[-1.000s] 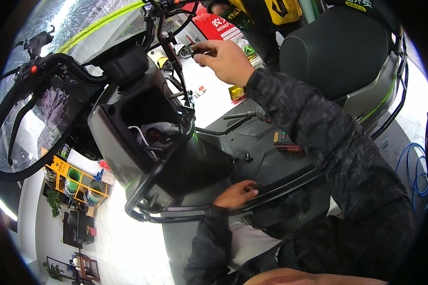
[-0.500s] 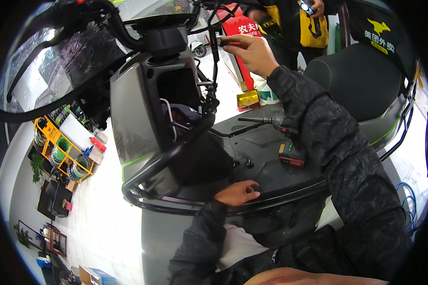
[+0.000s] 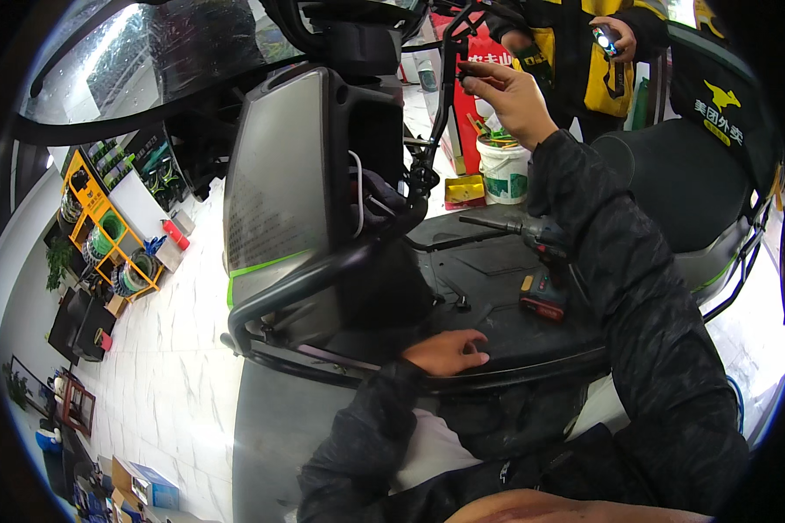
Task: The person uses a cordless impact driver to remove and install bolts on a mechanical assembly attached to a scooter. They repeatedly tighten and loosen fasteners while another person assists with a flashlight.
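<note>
My right hand (image 3: 516,103) is raised beside the upright black metal bar (image 3: 445,91) of an electric scooter. Thumb and fingertips are pinched together against the bar, on something small and dark that I cannot make out. Low down, my left hand (image 3: 445,354) lies on the near edge of the black footboard (image 3: 506,336), fingers stretched out and holding nothing. Beyond it, a cordless power drill (image 3: 545,237) with a long shaft lies on the footboard, partly hidden by my right sleeve. A small black part (image 3: 462,303) rests on the footboard between the drill and my left hand.
A thick black guard tube (image 3: 323,270) curves around the scooter's grey front panel (image 3: 279,166). The black seat (image 3: 689,174) is to the right. Behind stand a white bucket (image 3: 503,174), a yellow box (image 3: 465,192) and a person in a yellow-black jacket (image 3: 576,70) holding a lit device.
The view has swung, so the scooter sits farther right in the picture and more of the bucket shows. My right hand stays pinched at the bar; my left stays on the footboard.
</note>
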The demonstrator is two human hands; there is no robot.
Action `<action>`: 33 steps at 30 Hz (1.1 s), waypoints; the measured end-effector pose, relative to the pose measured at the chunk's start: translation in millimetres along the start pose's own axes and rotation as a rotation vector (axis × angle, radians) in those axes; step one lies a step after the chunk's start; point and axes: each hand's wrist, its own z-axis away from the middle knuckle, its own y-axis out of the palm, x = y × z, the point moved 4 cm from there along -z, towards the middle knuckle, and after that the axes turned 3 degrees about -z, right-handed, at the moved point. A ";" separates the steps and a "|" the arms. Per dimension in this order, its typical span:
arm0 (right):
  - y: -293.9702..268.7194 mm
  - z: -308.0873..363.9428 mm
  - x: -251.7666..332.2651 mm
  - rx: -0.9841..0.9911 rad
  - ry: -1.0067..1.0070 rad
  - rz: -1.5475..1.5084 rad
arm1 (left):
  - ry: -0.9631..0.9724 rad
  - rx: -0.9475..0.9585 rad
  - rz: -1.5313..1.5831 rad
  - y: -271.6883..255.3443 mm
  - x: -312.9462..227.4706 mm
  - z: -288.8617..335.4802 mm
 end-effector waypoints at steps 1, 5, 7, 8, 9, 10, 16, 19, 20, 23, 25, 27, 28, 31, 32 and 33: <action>1.0 0.6 -1.6 -0.030 -0.004 0.055 | -0.007 0.000 -0.008 -0.1 -0.5 1.0; 2.9 10.7 14.1 -0.112 -0.545 0.389 | -0.015 0.014 -0.025 -0.2 -1.1 5.7; 2.2 9.9 9.4 -0.116 -0.452 0.347 | -0.014 0.011 -0.024 -0.6 0.3 8.3; 2.3 8.0 5.2 -0.106 -0.346 0.292 | -0.012 0.006 -0.020 -0.9 1.2 9.3; 1.1 6.8 1.1 -0.095 -0.226 0.241 | -0.010 0.004 -0.014 -0.9 2.2 10.2; 1.9 4.8 -0.9 -0.090 -0.162 0.171 | -0.008 0.003 -0.006 -0.5 3.1 11.0; 0.5 -4.9 -1.2 0.090 0.275 -0.339 | 0.000 -0.004 -0.019 1.2 3.7 8.3; -0.7 -4.7 2.9 0.098 0.400 -0.418 | 0.005 0.003 -0.024 1.4 1.5 3.5; -0.2 -5.0 4.6 0.114 0.422 -0.434 | 0.009 0.007 -0.018 1.5 0.8 1.9; 0.7 -8.0 6.4 0.112 0.555 -0.529 | 0.018 0.025 -0.028 2.2 -0.7 -1.6; 1.0 -10.6 6.6 0.093 0.628 -0.579 | 0.026 0.022 -0.043 2.1 -1.9 -3.0; 1.9 -10.1 5.3 0.050 0.685 -0.655 | 0.031 0.021 -0.048 2.2 -3.1 -3.6; 3.3 -9.7 4.9 0.055 0.671 -0.632 | 0.032 0.020 -0.048 2.2 -3.7 -3.5; 7.9 -1.9 6.3 0.146 0.464 -0.418 | 0.011 0.031 -0.039 2.2 -4.2 -2.6; 10.4 1.8 6.7 0.163 0.396 -0.413 | -0.002 0.035 -0.029 2.1 -4.1 -1.7; 11.9 3.1 6.9 0.170 0.347 -0.375 | -0.011 0.034 -0.032 1.9 -3.9 -0.6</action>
